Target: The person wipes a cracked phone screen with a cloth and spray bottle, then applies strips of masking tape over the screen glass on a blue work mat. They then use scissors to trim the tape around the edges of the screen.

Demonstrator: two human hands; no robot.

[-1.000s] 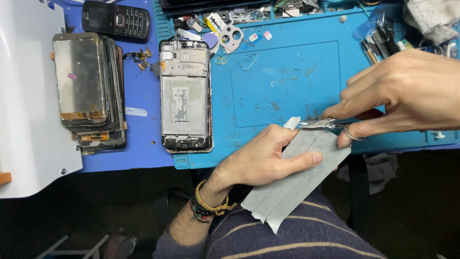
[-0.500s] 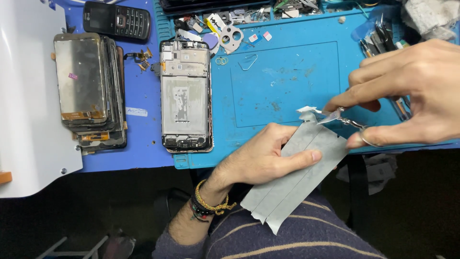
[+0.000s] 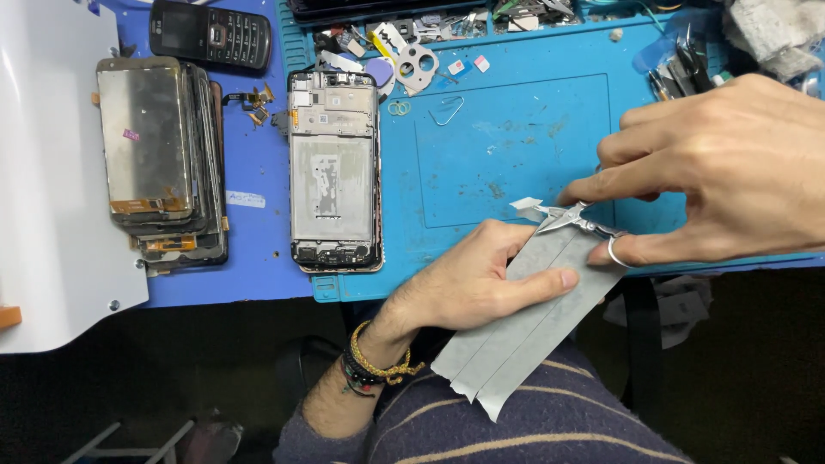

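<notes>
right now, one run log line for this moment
left hand holds grey sheet | right hand snips its top edge with scissors | blue mat underneath

A small black phone [image 3: 210,33] with buttons lies at the top left of the frame, and its little screen is dark. Below it sits a stack of flat phone screens [image 3: 159,163], grey and shiny, with orange strips at the bottom; a tiny pink sticker [image 3: 131,135] is on the top one. Just right of the stack, a small white label [image 3: 247,199] lies on the blue counter [image 3: 258,275]. No boxes or signs show.
</notes>
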